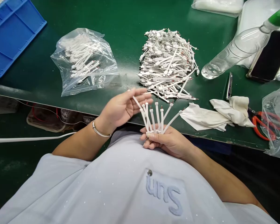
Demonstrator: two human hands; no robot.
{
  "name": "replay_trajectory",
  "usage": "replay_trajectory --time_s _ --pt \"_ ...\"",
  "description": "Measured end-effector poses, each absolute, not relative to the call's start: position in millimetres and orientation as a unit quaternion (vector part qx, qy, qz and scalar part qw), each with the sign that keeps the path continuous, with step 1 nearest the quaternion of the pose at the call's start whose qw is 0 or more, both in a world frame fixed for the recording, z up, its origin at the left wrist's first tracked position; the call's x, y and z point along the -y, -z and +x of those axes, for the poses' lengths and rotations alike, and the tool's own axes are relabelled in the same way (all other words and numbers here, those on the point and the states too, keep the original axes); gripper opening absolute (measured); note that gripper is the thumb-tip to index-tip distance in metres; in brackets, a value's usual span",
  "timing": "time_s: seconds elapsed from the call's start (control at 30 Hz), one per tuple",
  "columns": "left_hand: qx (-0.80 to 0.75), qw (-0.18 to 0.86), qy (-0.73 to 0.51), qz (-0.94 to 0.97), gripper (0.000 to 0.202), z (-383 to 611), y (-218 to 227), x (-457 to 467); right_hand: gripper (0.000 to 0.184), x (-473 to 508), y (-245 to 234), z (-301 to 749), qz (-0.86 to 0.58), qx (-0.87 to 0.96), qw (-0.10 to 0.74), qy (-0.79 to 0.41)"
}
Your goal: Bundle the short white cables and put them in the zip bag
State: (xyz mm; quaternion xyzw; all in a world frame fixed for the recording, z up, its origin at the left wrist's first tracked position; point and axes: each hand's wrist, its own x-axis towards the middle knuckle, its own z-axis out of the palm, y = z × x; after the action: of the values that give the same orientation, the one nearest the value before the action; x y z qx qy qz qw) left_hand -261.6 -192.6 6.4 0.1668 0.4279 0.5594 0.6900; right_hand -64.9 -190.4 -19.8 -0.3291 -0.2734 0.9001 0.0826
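My right hand [165, 141] is closed on a fan of several short white cable pieces [156, 118], held upright by their lower ends near my chest. My left hand [126, 105], with a silver bracelet on the wrist, reaches over from the left with its fingers stretched out, the fingertips touching the leftmost pieces of the fan. A big heap of the same white cable pieces [168, 63] lies on the green table [130, 18] just beyond both hands.
A clear plastic bag of white pieces [84, 60] lies at the left, a blue tray [9, 31] at the far left corner. White cloth [224, 115], orange-handled pliers [263, 124], a clear bottle [240, 49], a phone [270, 59] and more plastic bags sit at the right.
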Motion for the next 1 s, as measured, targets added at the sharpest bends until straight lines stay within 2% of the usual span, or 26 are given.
replay_trajectory --time_s 0.1,0.2,0.3,0.5,0.7,0.8,0.93,1.0 --pt "-0.466 0.621 -0.603 0.185 0.035 -277.3 -15.8 190.6 0.028 190.4 19.1 -65.0 -0.347 0.272 0.117 -0.89" --pt "-0.492 0.653 -0.544 0.189 0.032 -278.9 -19.4 196.0 0.024 190.0 18.7 -68.4 -0.376 0.256 0.158 -0.876" --pt "-0.478 0.698 -0.501 0.183 0.023 -263.0 -16.6 201.4 0.019 189.3 17.3 -72.9 -0.386 0.246 0.162 -0.874" --pt "-0.438 0.739 -0.471 0.201 0.019 -237.4 -5.4 195.4 0.021 186.4 13.7 -74.0 -0.382 0.231 0.125 -0.886" --pt "-0.374 0.811 -0.367 0.259 0.029 -235.4 3.6 183.1 0.025 182.4 13.1 -71.9 -0.355 0.264 0.095 -0.892" --pt "-0.377 0.813 -0.336 0.289 0.037 -232.7 1.1 180.4 0.025 179.4 11.2 -71.4 -0.33 0.281 0.058 -0.899" --pt "-0.378 0.79 -0.338 0.344 0.022 -231.5 -7.8 183.5 0.025 176.5 8.9 -69.9 -0.315 0.273 0.021 -0.909" --pt "-0.367 0.793 -0.347 0.34 0.021 -231.0 -10.8 186.4 0.024 176.0 8.3 -69.6 -0.325 0.282 0.011 -0.903"
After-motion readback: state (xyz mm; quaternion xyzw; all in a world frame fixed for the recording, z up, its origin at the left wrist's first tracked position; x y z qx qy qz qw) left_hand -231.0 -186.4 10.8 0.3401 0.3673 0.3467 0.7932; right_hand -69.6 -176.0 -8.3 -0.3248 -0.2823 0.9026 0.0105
